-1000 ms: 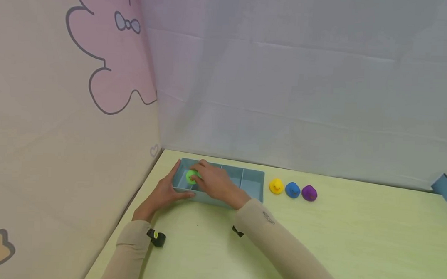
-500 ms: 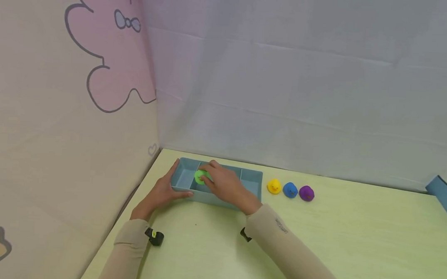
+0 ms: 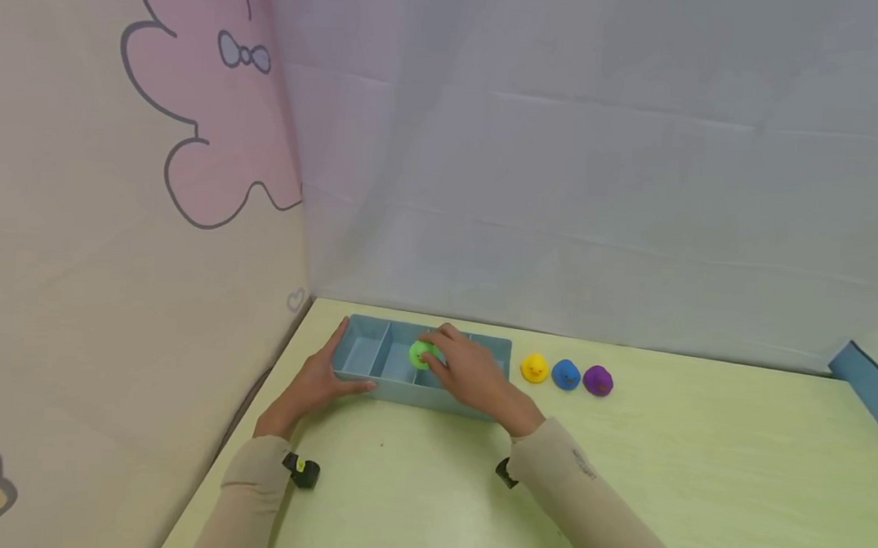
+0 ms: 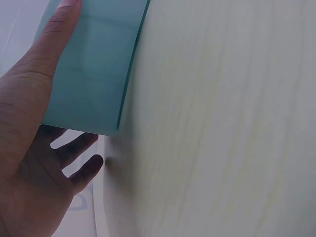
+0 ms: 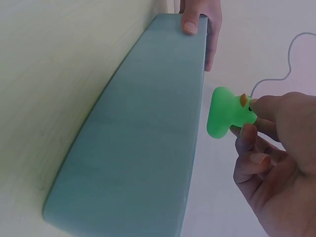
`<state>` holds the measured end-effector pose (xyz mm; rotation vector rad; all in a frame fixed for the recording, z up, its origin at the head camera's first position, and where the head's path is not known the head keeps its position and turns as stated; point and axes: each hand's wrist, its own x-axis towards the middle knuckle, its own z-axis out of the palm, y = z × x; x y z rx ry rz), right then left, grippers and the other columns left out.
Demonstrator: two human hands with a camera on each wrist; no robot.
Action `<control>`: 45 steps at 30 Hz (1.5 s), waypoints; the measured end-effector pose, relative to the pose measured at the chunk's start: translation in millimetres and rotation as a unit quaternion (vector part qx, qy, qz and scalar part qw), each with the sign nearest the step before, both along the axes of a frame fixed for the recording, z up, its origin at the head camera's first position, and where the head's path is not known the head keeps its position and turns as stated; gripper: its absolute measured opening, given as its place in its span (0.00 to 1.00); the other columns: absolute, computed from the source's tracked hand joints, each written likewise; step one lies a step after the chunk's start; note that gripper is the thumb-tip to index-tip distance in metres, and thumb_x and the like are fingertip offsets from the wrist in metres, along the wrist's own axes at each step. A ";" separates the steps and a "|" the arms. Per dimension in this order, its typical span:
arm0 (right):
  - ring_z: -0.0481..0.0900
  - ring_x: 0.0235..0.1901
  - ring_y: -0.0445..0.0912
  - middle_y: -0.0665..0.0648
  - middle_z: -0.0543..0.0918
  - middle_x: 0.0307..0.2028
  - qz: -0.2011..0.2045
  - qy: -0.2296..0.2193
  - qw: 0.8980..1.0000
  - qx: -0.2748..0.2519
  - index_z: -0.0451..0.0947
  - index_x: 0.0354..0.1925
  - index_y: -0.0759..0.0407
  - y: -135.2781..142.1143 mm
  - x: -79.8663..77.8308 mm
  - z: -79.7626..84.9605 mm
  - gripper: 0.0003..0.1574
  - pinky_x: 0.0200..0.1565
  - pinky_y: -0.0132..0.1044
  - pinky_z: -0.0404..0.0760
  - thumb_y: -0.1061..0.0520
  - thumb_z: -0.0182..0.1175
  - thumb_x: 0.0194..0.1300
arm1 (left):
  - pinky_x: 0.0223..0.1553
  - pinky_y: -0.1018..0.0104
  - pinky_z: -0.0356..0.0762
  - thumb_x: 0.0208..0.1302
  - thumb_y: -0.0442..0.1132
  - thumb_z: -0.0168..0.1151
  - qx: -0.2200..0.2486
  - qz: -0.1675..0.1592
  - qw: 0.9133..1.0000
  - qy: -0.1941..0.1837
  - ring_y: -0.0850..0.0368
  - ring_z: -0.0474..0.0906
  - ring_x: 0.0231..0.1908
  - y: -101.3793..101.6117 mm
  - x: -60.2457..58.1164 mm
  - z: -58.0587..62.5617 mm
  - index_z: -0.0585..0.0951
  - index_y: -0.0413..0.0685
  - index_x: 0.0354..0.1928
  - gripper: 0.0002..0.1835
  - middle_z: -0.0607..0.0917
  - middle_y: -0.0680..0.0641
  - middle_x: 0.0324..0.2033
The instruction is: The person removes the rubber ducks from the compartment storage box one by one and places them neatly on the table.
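Observation:
A blue-grey divided box (image 3: 434, 397) with several compartments in a row lies at the back left of the table. Its left end is held by my left hand (image 3: 316, 385), the thumb along the front wall and the other fingers round the end, as the left wrist view shows on the box wall (image 4: 94, 74). My right hand (image 3: 473, 377) pinches a green rubber duck (image 3: 418, 355) by the head, over the middle of the box. In the right wrist view the duck (image 5: 224, 113) hangs clear above the rim, base toward the box. The right hand hides part of the right compartments.
A yellow duck (image 3: 535, 368), a blue duck (image 3: 566, 375) and a purple duck (image 3: 599, 381) stand in a row right of the box. Behind hangs a pale cloth wall (image 3: 560, 189); a printed one is at left. A blue object (image 3: 870, 389) sits at the far right edge.
My right hand has carried the green duck rightward, from over the box's left compartments to over its middle. The left hand keeps its hold on the left end.

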<state>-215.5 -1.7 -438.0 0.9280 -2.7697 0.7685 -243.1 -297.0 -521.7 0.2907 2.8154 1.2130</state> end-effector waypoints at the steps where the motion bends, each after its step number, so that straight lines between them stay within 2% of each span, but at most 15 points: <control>1: 0.76 0.32 0.40 0.55 0.82 0.54 -0.002 -0.002 1.000 -0.001 0.76 0.65 0.56 2.5 0.3 -1.0 0.23 0.30 0.28 0.74 0.50 0.57 0.77 | 0.74 0.32 0.61 0.48 0.63 0.80 -0.002 -0.001 1.000 0.001 0.32 0.55 0.78 0.0 0.2 0.0 0.37 0.63 0.83 0.72 0.50 0.40 0.82; 5: 0.74 0.30 0.40 0.55 0.81 0.54 -0.007 -0.002 1.000 -0.005 0.77 0.65 0.56 12.1 1.2 -4.1 0.23 0.31 0.28 0.74 0.51 0.57 0.77 | 0.74 0.32 0.61 0.48 0.62 0.80 -0.006 -0.003 1.000 0.005 0.32 0.53 0.79 0.9 0.1 1.5 0.36 0.64 0.83 0.72 0.48 0.41 0.82; 12: 0.72 0.27 0.39 0.55 0.82 0.53 -0.016 0.004 1.000 -0.013 0.77 0.64 0.56 30.0 4.2 -8.6 0.23 0.24 0.27 0.69 0.51 0.57 0.77 | 0.74 0.31 0.60 0.48 0.61 0.80 -0.006 -0.001 1.000 0.005 0.31 0.53 0.79 0.7 0.5 2.2 0.38 0.61 0.83 0.72 0.48 0.41 0.82; 16: 0.73 0.28 0.39 0.56 0.82 0.52 -0.024 0.005 1.000 -0.017 0.77 0.64 0.57 40.2 5.8 -13.1 0.22 0.26 0.26 0.71 0.52 0.58 0.76 | 0.74 0.32 0.61 0.47 0.63 0.80 -0.011 0.001 1.000 0.003 0.31 0.53 0.78 0.1 1.3 0.0 0.37 0.61 0.83 0.72 0.48 0.40 0.82; 24: 0.74 0.31 0.39 0.56 0.82 0.50 -0.039 0.012 0.999 -0.016 0.79 0.62 0.58 58.4 8.0 -15.9 0.22 0.31 0.27 0.76 0.53 0.60 0.75 | 0.74 0.32 0.61 0.47 0.64 0.79 -0.012 0.003 1.000 0.000 0.32 0.52 0.79 0.2 1.7 -2.3 0.35 0.70 0.82 0.72 0.48 0.41 0.82; 29: 0.74 0.31 0.39 0.55 0.82 0.50 -0.051 0.004 0.999 -0.017 0.79 0.62 0.57 70.8 9.1 -15.4 0.22 0.29 0.26 0.74 0.52 0.60 0.75 | 0.74 0.32 0.60 0.47 0.64 0.80 -0.013 0.004 1.000 0.000 0.32 0.52 0.79 1.1 1.8 -0.5 0.36 0.67 0.83 0.73 0.49 0.40 0.82; 37: 0.75 0.32 0.38 0.55 0.83 0.50 -0.062 0.002 0.998 -0.024 0.78 0.63 0.58 89.9 11.3 -18.4 0.22 0.30 0.27 0.74 0.52 0.60 0.75 | 0.74 0.32 0.60 0.46 0.63 0.80 -0.008 0.004 1.000 0.004 0.31 0.53 0.79 0.3 1.0 -1.2 0.38 0.61 0.83 0.73 0.49 0.39 0.82; 45: 0.75 0.31 0.38 0.57 0.83 0.52 -0.062 0.016 0.998 -0.028 0.78 0.63 0.58 103.3 12.1 -18.9 0.22 0.30 0.27 0.75 0.53 0.60 0.75 | 0.74 0.32 0.60 0.46 0.64 0.80 -0.009 0.003 1.000 0.009 0.32 0.53 0.79 -2.3 -0.8 -4.1 0.38 0.62 0.83 0.73 0.49 0.40 0.82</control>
